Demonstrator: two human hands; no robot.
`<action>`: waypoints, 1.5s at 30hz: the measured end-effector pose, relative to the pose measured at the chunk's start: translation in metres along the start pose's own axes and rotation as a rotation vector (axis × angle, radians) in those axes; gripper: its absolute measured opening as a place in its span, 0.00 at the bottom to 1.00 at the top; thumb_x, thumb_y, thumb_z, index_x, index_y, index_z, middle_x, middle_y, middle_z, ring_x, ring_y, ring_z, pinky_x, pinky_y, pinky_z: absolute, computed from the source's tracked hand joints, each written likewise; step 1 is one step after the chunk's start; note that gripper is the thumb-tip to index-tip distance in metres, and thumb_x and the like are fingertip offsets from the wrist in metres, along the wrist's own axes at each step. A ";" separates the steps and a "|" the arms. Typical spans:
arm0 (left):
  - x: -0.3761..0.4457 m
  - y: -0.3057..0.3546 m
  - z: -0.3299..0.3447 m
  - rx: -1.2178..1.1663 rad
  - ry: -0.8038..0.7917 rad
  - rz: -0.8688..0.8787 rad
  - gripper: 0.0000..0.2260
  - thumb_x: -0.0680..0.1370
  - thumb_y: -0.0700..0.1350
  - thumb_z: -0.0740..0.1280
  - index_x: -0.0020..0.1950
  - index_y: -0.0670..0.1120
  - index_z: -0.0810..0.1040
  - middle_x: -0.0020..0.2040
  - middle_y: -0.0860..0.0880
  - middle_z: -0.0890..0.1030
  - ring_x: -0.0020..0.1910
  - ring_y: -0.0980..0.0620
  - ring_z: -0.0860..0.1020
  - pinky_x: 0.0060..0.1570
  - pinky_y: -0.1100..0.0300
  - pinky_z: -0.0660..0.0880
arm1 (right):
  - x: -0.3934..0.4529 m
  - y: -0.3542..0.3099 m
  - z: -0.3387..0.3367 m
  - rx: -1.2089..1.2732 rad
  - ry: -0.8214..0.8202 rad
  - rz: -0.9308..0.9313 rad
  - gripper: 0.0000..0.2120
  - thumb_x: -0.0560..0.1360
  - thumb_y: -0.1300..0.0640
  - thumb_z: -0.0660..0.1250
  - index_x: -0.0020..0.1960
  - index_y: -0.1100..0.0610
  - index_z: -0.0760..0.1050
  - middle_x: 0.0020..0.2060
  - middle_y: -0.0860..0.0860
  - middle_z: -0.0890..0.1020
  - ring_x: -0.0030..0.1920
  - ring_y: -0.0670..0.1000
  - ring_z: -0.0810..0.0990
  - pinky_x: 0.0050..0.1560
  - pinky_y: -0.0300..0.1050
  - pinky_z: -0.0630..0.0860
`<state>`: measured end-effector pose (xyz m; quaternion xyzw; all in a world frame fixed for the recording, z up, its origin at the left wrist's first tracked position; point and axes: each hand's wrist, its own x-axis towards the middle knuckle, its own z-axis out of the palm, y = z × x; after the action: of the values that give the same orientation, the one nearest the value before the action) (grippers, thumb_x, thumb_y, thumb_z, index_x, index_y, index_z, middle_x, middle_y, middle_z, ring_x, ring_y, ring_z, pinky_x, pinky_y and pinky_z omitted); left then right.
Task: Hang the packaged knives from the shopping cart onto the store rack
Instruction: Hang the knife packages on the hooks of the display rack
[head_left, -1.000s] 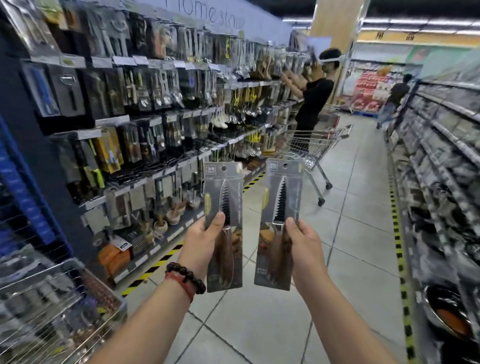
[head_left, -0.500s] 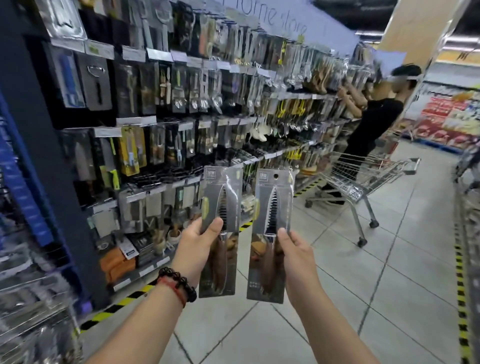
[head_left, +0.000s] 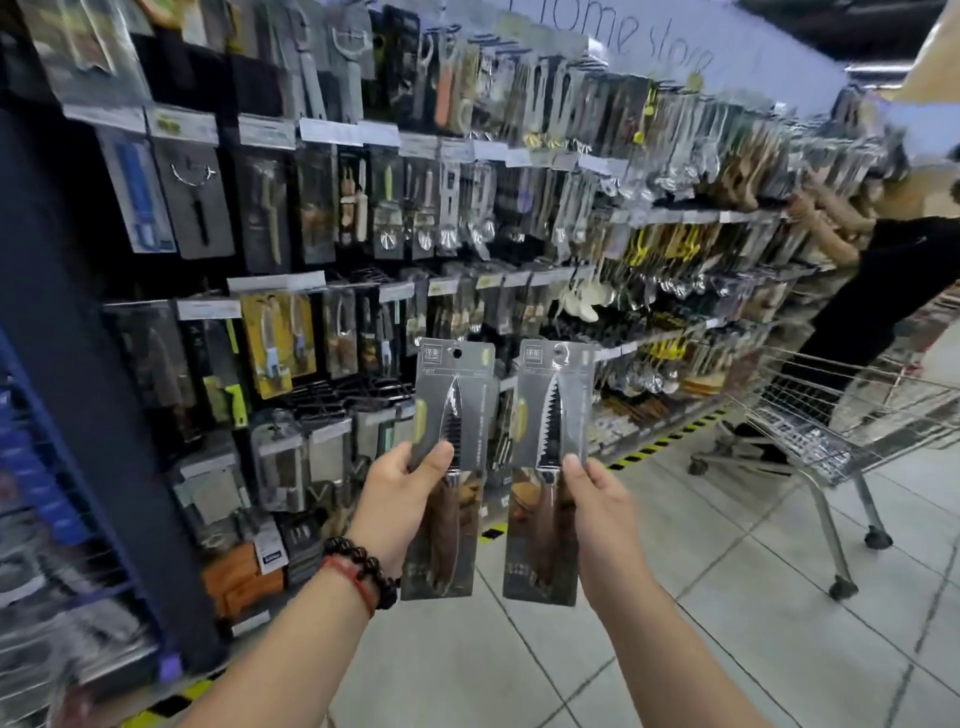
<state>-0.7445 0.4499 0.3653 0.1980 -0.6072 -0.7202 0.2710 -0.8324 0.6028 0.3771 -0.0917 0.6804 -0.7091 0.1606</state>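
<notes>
In the head view my left hand (head_left: 400, 499) pinches one packaged knife (head_left: 449, 467) and my right hand (head_left: 597, 512) grips the other packaged knife (head_left: 550, 467), both upright before the store rack (head_left: 363, 291). I'd hang one at a time, lining each card's top hole with a free hook.

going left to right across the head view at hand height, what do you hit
store rack → left hand → left packaged knife → right packaged knife → right hand → shopping cart
</notes>
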 end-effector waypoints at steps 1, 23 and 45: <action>0.014 -0.003 0.006 0.003 0.021 -0.021 0.09 0.79 0.46 0.65 0.41 0.55 0.69 0.33 0.64 0.73 0.28 0.75 0.72 0.31 0.75 0.69 | 0.018 -0.003 0.000 0.002 -0.011 0.007 0.12 0.81 0.51 0.62 0.54 0.60 0.78 0.40 0.46 0.75 0.48 0.47 0.82 0.59 0.52 0.76; 0.266 -0.057 -0.055 -0.012 0.562 -0.041 0.33 0.73 0.57 0.69 0.74 0.44 0.66 0.69 0.51 0.71 0.69 0.50 0.68 0.65 0.56 0.66 | 0.342 0.043 0.172 -0.198 -0.497 0.222 0.06 0.80 0.50 0.64 0.51 0.53 0.75 0.46 0.49 0.75 0.49 0.48 0.74 0.53 0.45 0.70; 0.400 -0.096 -0.169 -0.158 0.738 -0.342 0.04 0.77 0.51 0.68 0.45 0.57 0.73 0.49 0.60 0.76 0.48 0.60 0.74 0.57 0.56 0.66 | 0.497 0.089 0.376 -0.168 -0.553 0.456 0.20 0.82 0.60 0.60 0.68 0.71 0.65 0.68 0.66 0.70 0.68 0.64 0.69 0.70 0.57 0.64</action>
<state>-0.9649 0.0792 0.2578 0.5196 -0.3704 -0.6799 0.3613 -1.1556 0.0741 0.2657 -0.1386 0.6701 -0.5451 0.4843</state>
